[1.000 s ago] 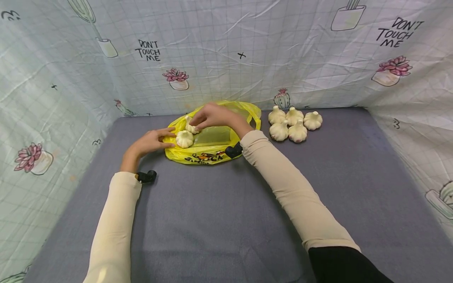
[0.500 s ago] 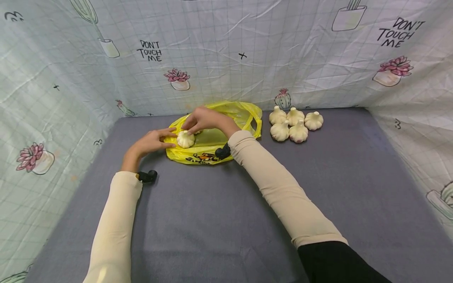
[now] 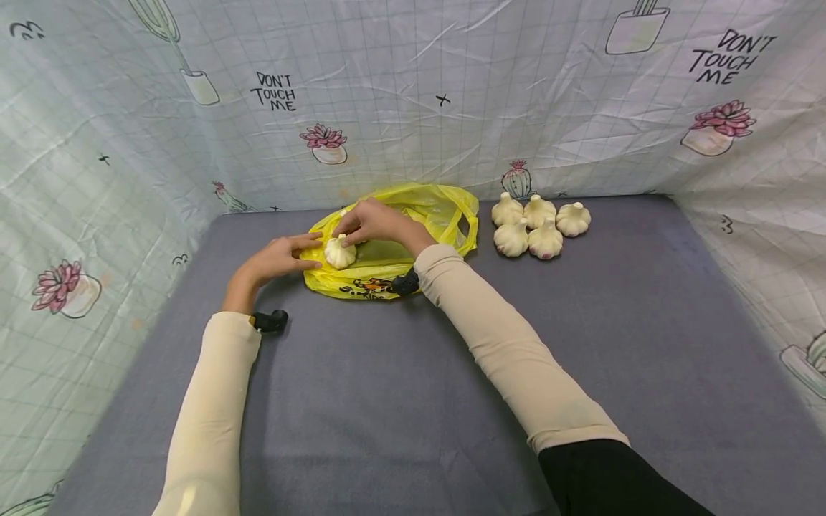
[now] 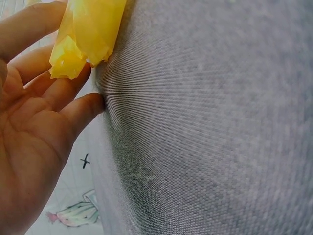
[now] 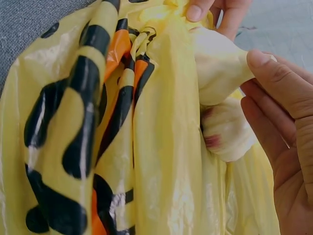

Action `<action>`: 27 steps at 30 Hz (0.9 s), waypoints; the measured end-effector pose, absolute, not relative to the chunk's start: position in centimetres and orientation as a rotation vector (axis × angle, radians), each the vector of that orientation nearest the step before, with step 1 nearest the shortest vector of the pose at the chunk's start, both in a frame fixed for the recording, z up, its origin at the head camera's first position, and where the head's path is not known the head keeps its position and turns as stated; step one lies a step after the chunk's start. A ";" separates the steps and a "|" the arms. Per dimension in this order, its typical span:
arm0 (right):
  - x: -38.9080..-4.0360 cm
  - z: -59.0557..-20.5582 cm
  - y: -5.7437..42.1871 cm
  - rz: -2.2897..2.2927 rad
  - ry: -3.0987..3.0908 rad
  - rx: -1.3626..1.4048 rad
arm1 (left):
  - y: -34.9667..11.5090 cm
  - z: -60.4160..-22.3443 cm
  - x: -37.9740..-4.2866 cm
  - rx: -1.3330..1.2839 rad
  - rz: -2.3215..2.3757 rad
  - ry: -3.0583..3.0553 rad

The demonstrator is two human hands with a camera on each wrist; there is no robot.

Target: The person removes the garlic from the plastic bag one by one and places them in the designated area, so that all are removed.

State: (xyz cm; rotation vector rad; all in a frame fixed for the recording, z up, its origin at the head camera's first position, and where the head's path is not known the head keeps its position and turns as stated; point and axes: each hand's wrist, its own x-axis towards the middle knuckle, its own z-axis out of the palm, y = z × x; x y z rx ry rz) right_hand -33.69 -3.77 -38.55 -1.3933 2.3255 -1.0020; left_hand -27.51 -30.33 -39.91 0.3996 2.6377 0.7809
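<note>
A yellow plastic bag (image 3: pixel 387 276) with dark and orange print lies with its mouth open near the back of the table. My right hand (image 3: pixel 381 221) pinches the neck of a pale garlic bulb (image 3: pixel 340 252) at the bag's left end; thumb and fingers meet on the neck in the right wrist view. Just beside it in that view sits a second garlic bulb (image 5: pixel 227 129) with purple marks, mostly hidden by my hand in the head view. At the bag's left edge, my left hand (image 3: pixel 274 258) touches the plastic with fingers spread and relaxed.
Several garlic bulbs (image 3: pixel 545 239) stand in a close group to the right of the bag. Grey cloth (image 3: pixel 361 394) covers the table. A printed white curtain (image 3: pixel 413 129) hangs behind and along both sides.
My right hand has shifted left and slightly toward me, from the rear bulb to the neck of the front bulb. The left hand has kept its place at the bag's edge.
</note>
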 end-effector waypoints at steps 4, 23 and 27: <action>-33.7 -38.7 -3.8 -1.022 2.320 -1.394 | -30.3 -39.9 -27.5 0.392 0.782 2.637; -32.1 -35.5 1.6 -0.936 2.398 -1.519 | -30.4 -40.0 -27.1 0.520 0.686 2.708; -31.8 -35.1 3.0 -0.895 2.427 -1.529 | -30.0 -39.9 -27.2 0.561 0.655 2.704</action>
